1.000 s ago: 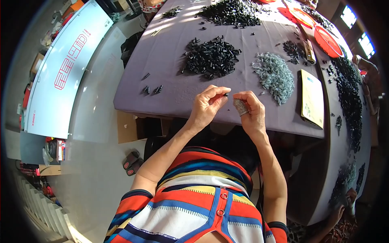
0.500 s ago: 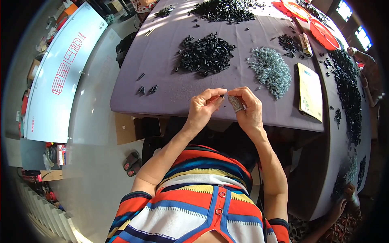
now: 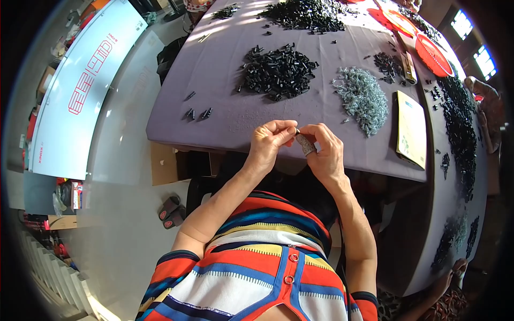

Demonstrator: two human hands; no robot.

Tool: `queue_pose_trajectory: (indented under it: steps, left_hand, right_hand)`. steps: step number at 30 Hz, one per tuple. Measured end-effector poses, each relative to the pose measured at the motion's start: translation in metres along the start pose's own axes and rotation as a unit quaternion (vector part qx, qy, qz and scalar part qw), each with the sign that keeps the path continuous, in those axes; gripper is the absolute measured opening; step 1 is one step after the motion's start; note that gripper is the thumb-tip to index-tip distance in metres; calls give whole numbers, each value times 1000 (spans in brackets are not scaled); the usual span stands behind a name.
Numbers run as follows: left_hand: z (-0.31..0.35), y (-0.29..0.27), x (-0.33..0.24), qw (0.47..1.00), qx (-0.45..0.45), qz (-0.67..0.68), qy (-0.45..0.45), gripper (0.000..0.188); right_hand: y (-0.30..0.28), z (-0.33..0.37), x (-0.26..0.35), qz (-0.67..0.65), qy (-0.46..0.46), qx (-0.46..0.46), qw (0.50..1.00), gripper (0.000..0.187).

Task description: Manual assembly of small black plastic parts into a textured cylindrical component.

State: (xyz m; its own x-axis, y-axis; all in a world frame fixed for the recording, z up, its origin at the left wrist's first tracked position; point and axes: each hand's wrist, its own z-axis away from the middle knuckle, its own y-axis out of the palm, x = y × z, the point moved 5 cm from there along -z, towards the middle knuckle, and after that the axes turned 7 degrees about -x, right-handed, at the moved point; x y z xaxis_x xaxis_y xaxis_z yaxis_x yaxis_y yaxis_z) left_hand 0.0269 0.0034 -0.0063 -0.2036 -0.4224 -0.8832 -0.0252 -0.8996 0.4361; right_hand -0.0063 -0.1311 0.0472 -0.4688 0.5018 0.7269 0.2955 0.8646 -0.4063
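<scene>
Over the table's near edge my two hands meet at the fingertips. My left hand (image 3: 266,143) is closed in a pinch on a small black part (image 3: 297,131), mostly hidden by the fingers. From the other side my right hand (image 3: 327,152) is closed against the same part, its fingers bent. A grey, speckled wrap (image 3: 306,145) covers one of its digits. Beyond the hands lies a heap of short black tubular parts (image 3: 281,72). Right of it is a pile of small clear pieces (image 3: 364,101). A few black parts (image 3: 206,113) lie apart at the left.
A yellow booklet (image 3: 410,128) lies at the right of the cloth-covered table (image 3: 214,69). Red baskets (image 3: 432,58) and a strip of black parts (image 3: 460,144) are farther right, with other people's hands (image 3: 459,266) there. A cardboard box (image 3: 162,165) and slippers (image 3: 172,212) are on the floor.
My right hand has moved in toward the left, and the fingertips now meet at the small black part. The whole view has shifted slightly.
</scene>
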Motion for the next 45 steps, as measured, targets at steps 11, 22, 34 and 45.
queue_pose_trajectory:
  steps: [11, 22, 34, 45]
  left_hand:
    - [1, -10, 5, 997, 34, 42, -60, 13]
    - [-11, -32, 12, 964, -53, 238, -110, 11]
    - [-12, -35, 6, 958, -71, 262, -91, 11]
    - [-12, -35, 5, 962, -51, 254, -85, 11]
  right_hand:
    - [25, -3, -25, -180, 162, 56, 969, 20]
    - [48, -50, -23, 43, 14, 71, 996, 25]
    - [70, -63, -40, 228, -26, 84, 970, 28]
    - [89, -75, -34, 329, -68, 169, 927, 17]
